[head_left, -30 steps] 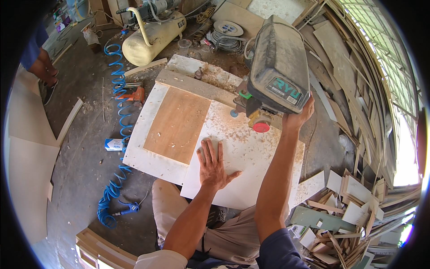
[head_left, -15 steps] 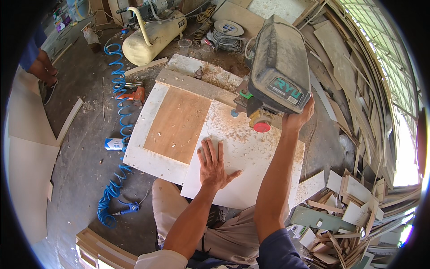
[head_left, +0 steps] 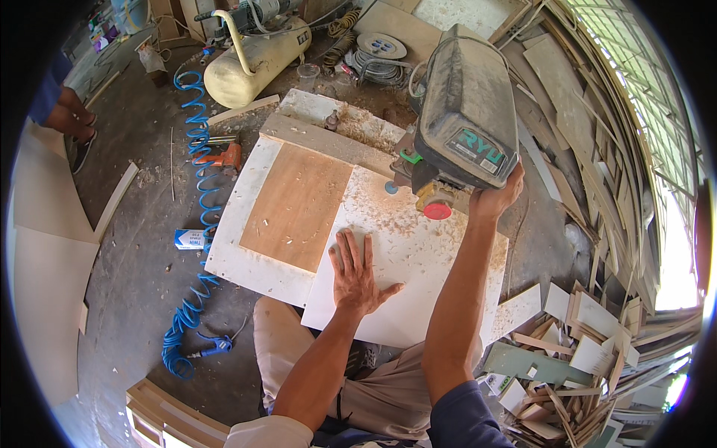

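Note:
My left hand lies flat on a white board, its fingers spread and pointing away from me. Beyond it stands a dusty dark drill press with a red round button on its front. Against the right side of the machine's head is my right hand, its fingers curled and partly hidden by the housing. What it grips there is hidden. Wood shavings are scattered over the board. Left of it, a brown wood panel shows, and a wooden strip runs along the far edge.
On the floor at left lie a coiled blue air hose, an orange power tool and a small blue-white box. A cream air compressor stands behind. Wood offcuts pile up at right. Another person's legs are at far left.

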A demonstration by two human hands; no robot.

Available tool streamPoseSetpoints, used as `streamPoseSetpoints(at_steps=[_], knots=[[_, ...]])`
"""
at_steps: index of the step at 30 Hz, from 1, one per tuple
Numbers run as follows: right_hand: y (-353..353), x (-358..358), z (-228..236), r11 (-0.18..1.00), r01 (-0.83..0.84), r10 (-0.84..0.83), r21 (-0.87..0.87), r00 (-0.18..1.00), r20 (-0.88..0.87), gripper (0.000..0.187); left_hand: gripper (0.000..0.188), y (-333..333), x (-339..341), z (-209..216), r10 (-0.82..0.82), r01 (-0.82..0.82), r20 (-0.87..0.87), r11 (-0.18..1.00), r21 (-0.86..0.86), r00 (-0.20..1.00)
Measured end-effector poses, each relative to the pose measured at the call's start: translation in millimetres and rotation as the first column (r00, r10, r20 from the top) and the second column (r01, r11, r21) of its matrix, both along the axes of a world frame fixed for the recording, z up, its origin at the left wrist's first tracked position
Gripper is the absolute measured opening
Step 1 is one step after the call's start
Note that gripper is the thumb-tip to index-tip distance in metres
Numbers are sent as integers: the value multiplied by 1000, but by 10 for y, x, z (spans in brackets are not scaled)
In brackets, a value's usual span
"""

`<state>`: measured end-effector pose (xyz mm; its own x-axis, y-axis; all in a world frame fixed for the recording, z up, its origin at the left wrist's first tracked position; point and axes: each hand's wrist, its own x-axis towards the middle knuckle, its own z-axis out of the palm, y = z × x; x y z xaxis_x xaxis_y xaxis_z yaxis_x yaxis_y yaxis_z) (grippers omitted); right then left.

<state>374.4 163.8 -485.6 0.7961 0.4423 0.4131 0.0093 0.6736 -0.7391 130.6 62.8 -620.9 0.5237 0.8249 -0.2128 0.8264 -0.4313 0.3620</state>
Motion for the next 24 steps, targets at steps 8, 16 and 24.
streamPoseSetpoints(at_steps=[8, 16, 24], knots=[[-15, 8, -15, 999, -40, 40, 2, 999, -16, 25, 129, 2, -2, -15, 1, -1, -1, 1000, 0, 1000], [-13, -21, -14, 1000, -23, 23, 2, 999, -30, 25, 133, 6, 2, -20, -1, 0, -37, 1000, -19, 999], [-28, 126, -169, 1000, -4, 4, -20, 1000, 19, 35, 134, -3, 18, -39, 5, -5, -22, 1000, -21, 1000]])
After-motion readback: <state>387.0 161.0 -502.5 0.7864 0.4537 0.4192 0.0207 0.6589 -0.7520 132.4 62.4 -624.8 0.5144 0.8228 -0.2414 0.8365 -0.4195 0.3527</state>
